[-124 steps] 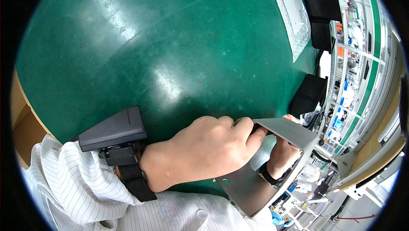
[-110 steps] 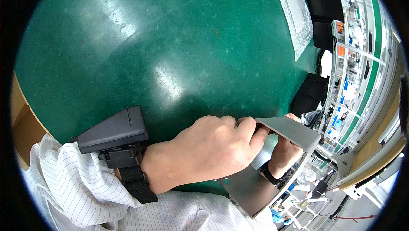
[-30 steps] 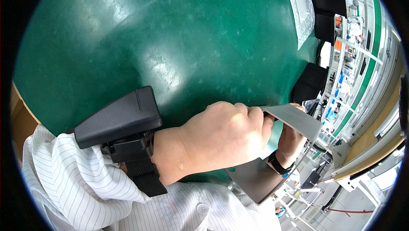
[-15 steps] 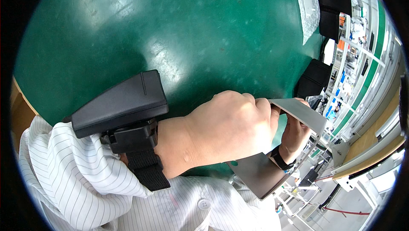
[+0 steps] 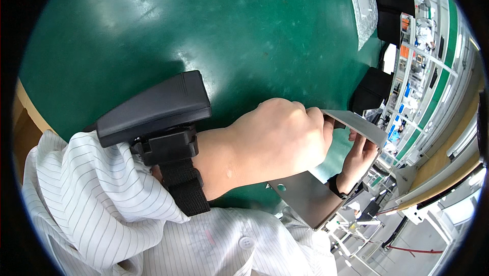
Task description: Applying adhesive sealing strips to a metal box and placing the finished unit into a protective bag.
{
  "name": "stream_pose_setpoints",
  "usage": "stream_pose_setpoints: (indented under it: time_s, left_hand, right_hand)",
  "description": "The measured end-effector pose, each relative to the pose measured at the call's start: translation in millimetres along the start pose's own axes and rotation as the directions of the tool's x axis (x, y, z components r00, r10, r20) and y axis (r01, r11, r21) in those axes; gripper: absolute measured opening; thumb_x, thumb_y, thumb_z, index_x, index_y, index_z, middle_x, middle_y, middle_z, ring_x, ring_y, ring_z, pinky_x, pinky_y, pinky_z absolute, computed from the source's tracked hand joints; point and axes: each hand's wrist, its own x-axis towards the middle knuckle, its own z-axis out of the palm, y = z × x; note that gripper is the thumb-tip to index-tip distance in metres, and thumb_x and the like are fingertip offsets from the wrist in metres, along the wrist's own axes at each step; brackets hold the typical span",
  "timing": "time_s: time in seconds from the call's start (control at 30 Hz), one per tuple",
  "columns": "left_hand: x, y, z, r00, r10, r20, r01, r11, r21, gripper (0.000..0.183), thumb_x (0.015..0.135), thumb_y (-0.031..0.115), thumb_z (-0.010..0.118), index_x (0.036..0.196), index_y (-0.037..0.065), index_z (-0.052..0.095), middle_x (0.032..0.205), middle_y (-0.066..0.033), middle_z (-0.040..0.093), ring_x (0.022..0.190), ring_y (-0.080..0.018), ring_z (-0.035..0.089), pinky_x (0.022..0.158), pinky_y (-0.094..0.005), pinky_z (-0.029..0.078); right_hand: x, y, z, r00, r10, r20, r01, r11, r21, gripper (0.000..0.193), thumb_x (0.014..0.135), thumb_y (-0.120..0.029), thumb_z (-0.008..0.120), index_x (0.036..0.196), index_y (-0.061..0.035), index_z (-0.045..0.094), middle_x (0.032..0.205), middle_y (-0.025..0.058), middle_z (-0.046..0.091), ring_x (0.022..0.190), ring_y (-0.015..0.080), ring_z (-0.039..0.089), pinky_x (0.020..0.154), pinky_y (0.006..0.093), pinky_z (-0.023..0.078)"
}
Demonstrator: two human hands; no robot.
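**Where your shirt (image 5: 204,243) nears the green table (image 5: 244,36), there's the metal cover (image 5: 309,200)!**

Left hand (image 5: 282,138) curled at its upper edge, right hand (image 5: 356,163) between its bent sides; fingertips mostly hidden, I can't tell if you're pinching it.

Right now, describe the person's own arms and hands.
The left hand is bare, with a loose white, dark-striped sleeve and a black wrist strap carrying a wedge-shaped black box. The right hand is bare, with a black wristband.
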Motion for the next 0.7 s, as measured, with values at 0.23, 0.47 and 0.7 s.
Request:
stream_pose_setpoints:
  time_s: [0.23, 0.47, 0.7]
  left_hand:
    - [-3.1, -4.2, -15.1, 1.000, -0.006, 0.009, 0.006, 0.999, -0.036, 0.020, 0.082, 0.010, 0.061, 0.102, 0.006, 0.058, 0.068, -0.0046, 0.053, 0.052, -0.0159, 0.062, 0.044, -0.0290, 0.052]
    - [1.0, -9.7, -15.3, 0.995, -0.091, 0.049, 0.100, 0.970, -0.223, 0.029, 0.084, 0.004, 0.056, 0.112, 0.000, 0.052, 0.064, -0.0096, 0.058, 0.052, -0.0254, 0.063, 0.045, -0.0338, 0.051]
    - [3.4, -11.0, -12.3, 0.997, -0.050, 0.055, 0.061, 0.971, -0.232, 0.039, 0.083, 0.008, 0.057, 0.121, 0.000, 0.052, 0.063, -0.0089, 0.059, 0.056, -0.0244, 0.065, 0.047, -0.0346, 0.053]
  right_hand:
    - [-21.3, -37.1, 31.9, 0.920, -0.347, 0.182, 0.359, 0.933, -0.036, 0.034, 0.098, -0.006, 0.054, 0.130, 0.0068, 0.055, 0.093, 0.0095, 0.068, 0.071, 0.0105, 0.058, 0.059, 0.0227, 0.043]
    - [-14.1, -62.9, 44.0, 0.862, -0.350, 0.367, 0.411, 0.906, -0.101, 0.037, 0.097, -0.004, 0.051, 0.132, 0.0063, 0.054, 0.061, 0.0025, 0.053, 0.054, 0.0078, 0.049, 0.050, 0.0242, 0.035]
    - [-20.5, -51.4, 40.5, 0.906, -0.313, 0.286, 0.383, 0.894, -0.231, 0.036, 0.102, -0.006, 0.045, 0.136, 0.0039, 0.050, 0.053, 0.0004, 0.045, 0.048, 0.0045, 0.040, 0.044, 0.0248, 0.028]
